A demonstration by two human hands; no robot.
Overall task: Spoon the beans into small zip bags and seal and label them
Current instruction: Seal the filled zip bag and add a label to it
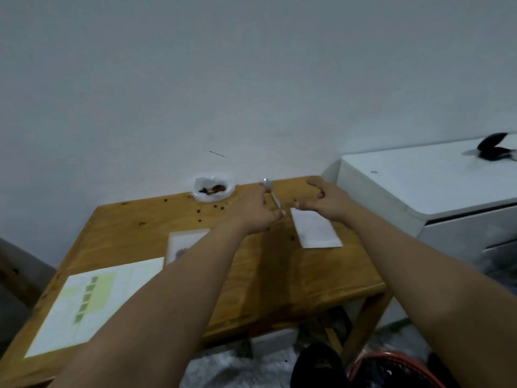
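Stretched over desk (pixel 268 275): left hand (pixel 254 212) at spoon (pixel 270 191), grip unclear; right hand (pixel 327 201) loosely spread above white zip bag (pixel 317 233), holding nothing.

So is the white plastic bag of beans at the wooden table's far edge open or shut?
Open. The white plastic bag gapes wide at the top, and brown beans show inside it.

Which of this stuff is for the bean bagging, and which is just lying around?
For the job: bean bag, spoon, zip bags, second zip bag, label sheet.
Lying about: white cabinet, black object on it, red basket.
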